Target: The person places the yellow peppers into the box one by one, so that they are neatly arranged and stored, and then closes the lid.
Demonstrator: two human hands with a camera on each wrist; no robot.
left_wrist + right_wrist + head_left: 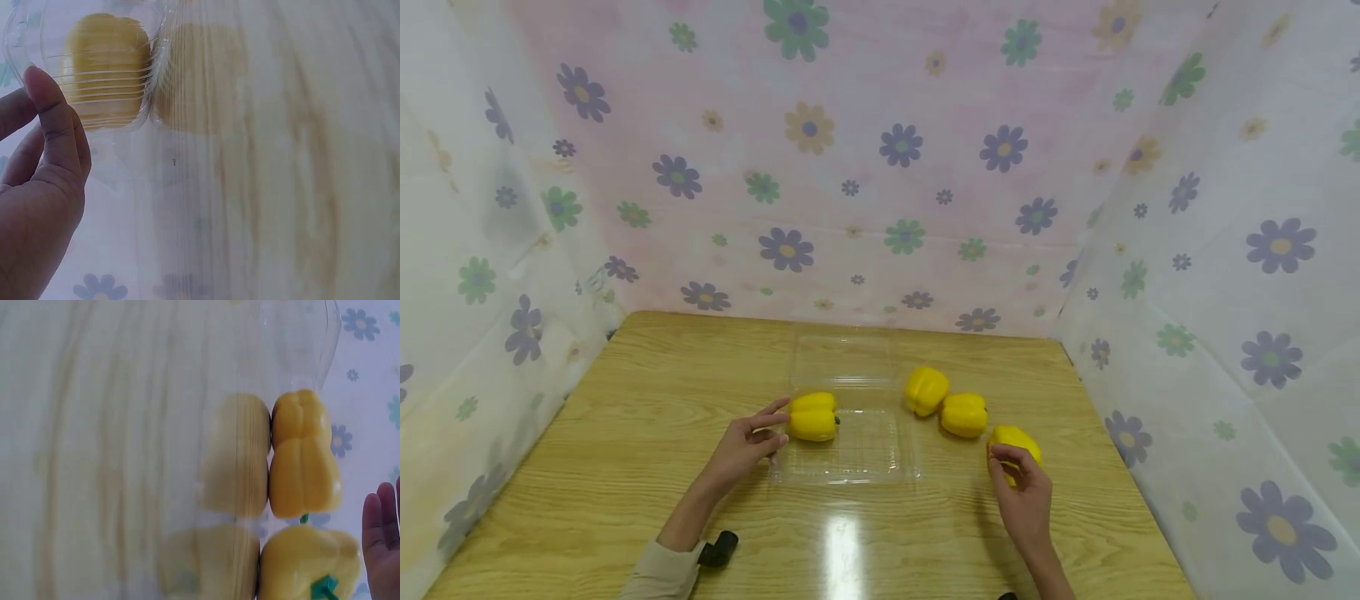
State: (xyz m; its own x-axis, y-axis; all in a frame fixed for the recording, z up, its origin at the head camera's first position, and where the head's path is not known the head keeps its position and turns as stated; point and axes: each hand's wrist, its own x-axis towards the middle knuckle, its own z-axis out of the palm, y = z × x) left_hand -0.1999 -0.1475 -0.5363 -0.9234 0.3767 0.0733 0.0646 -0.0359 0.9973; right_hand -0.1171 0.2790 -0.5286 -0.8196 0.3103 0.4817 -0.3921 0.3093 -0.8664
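From my end I see a wood-grain table (647,375) backed and flanked by flower-printed cloth (850,108), with a streak of glare on the near edge. Two yellow peppers (964,415) sit close together right of the container, standing between it and a third, the rightmost pepper (1017,437), which lies nearer me. A black device (718,550) juts from my left cuff (662,571). The clear plastic container (872,450) lies open, its lid (842,358) folded back on the far side; one yellow pepper (812,417) rests on its side in the left part of the base, stem to the right. My left hand (739,450) has its fingers spread and loosely bent, thumb at the container's left edge; I can't tell whether it pinches that edge. My right hand (1024,497) is beside the rightmost pepper, fingers relaxed, grasping nothing.
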